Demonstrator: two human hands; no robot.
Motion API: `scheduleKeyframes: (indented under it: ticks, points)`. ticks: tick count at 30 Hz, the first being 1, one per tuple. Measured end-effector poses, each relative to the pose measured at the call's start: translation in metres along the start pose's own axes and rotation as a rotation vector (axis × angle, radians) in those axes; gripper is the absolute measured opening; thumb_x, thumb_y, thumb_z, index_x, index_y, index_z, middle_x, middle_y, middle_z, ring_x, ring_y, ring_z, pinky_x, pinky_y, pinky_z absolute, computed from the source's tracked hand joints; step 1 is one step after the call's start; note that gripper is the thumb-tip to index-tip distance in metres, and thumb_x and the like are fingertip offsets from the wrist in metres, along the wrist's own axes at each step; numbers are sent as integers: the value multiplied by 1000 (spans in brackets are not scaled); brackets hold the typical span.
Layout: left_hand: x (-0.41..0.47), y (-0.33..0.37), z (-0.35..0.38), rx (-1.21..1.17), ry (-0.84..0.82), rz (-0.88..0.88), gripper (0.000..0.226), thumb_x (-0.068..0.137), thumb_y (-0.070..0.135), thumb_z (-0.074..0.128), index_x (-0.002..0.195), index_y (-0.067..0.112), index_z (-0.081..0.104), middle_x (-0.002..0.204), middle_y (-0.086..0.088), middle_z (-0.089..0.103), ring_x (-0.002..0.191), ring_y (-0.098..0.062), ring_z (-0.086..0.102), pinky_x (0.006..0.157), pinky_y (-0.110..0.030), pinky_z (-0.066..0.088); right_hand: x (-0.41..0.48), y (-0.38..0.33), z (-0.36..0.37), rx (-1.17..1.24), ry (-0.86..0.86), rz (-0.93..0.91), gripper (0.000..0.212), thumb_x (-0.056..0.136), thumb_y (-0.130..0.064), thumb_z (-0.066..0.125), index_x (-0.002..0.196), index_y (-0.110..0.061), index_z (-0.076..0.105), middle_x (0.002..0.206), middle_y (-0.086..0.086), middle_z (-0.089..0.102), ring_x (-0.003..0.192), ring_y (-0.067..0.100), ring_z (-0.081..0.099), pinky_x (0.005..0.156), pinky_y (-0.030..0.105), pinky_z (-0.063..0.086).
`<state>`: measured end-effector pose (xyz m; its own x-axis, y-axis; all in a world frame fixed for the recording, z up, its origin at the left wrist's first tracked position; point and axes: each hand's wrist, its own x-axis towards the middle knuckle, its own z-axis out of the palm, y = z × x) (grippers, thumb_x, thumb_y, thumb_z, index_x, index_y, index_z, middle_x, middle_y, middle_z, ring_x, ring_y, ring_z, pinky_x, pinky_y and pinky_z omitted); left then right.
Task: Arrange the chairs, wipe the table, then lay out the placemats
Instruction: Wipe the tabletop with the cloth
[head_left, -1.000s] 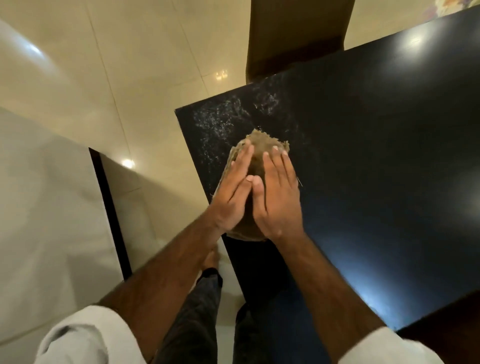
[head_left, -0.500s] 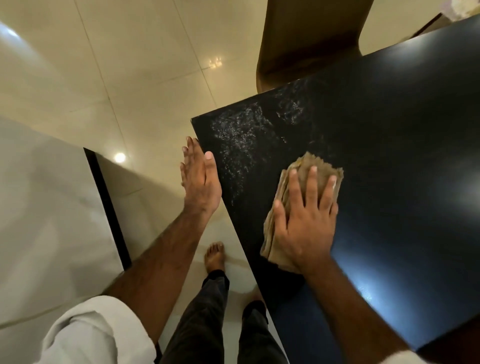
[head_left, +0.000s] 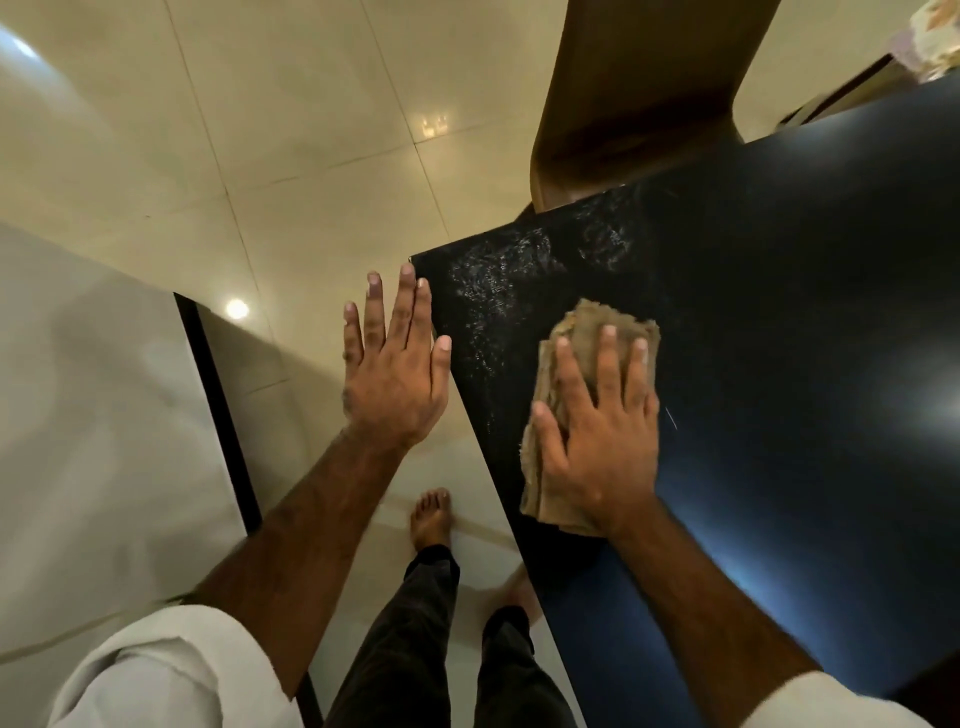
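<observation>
A glossy black table (head_left: 779, 322) fills the right half of the view, with whitish smear marks near its left corner. A folded brown cloth (head_left: 582, 332) lies on the table near that corner. My right hand (head_left: 597, 431) presses flat on the cloth with straight, spread fingers. My left hand (head_left: 395, 374) hangs flat and empty in the air just off the table's left edge, fingers straight. A brown chair (head_left: 634, 88) stands at the table's far side, its back above the edge.
Cream floor tiles (head_left: 260, 130) spread to the left and behind. A pale panel with a dark edge (head_left: 218, 415) stands at the left. My bare foot (head_left: 431, 514) and dark trouser legs are below, beside the table's edge. A patterned thing (head_left: 935, 31) shows at top right.
My left hand has come off the cloth and moved left past the table's edge. My right hand has slid the cloth to the right, away from the smeared corner.
</observation>
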<state>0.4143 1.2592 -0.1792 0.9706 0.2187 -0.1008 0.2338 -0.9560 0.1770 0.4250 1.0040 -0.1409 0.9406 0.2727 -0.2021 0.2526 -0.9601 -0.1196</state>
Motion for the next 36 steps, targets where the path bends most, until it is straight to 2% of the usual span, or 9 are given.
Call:
scheduleKeyframes:
  ticks: [5,10,13,16,19,23,28,32,36]
  points:
    - [4,-9,-5,91,-12,64,76,114,54,15,178,15,-1,186,-3,-15,171,-35,-16,136,-64,2,66,38,-17,52,69,292,91,109,-70,28,179,-16,4,187,12,6,172,43,2,131,69,26]
    - [10,-14,-9,156,-35,94,78,113,57,11,178,15,2,186,-5,-13,170,-35,-17,135,-67,2,151,2,-28,8,107,139,87,109,-71,25,179,-20,10,187,10,9,171,44,5,136,64,18]
    - [7,-14,-11,169,-34,103,79,112,58,10,178,14,3,186,-5,-12,171,-35,-17,135,-67,2,131,-30,-23,-4,89,-11,84,110,-69,28,179,-24,10,188,6,6,172,40,1,137,61,17]
    - [6,-12,-12,151,-29,102,79,112,57,11,178,13,5,186,-5,-10,171,-34,-14,135,-67,3,86,-20,-17,8,54,-78,83,110,-67,34,179,-29,10,188,1,1,173,34,-3,137,58,19]
    - [7,-10,-12,109,-38,92,78,112,56,11,178,14,6,186,-5,-11,171,-33,-13,135,-67,1,74,19,-22,9,67,81,81,110,-69,36,179,-35,10,188,8,0,173,37,0,133,63,25]
    - [9,-10,-11,54,-42,86,77,113,55,13,178,15,4,186,-4,-11,171,-33,-13,135,-67,0,138,53,-42,29,82,262,80,109,-71,25,178,-32,13,186,16,5,172,42,4,131,71,23]
    - [7,-11,-9,27,-34,66,74,115,54,16,178,17,3,187,-1,-9,172,-34,-10,135,-67,3,186,-14,-36,-7,98,62,81,108,-73,18,178,-32,16,186,17,9,171,44,7,134,66,20]
    - [3,-12,-8,23,-17,59,72,116,53,19,178,19,4,187,0,-8,172,-33,-9,135,-68,4,132,-73,-23,-23,41,-205,78,111,-69,24,179,-35,5,187,12,1,173,39,2,137,62,16]
    - [4,-14,-10,7,-32,58,71,116,52,19,178,19,4,187,1,-8,172,-34,-10,135,-67,3,71,-50,-13,-33,-9,-281,78,112,-65,32,179,-36,3,188,5,-5,174,33,-4,136,61,18]
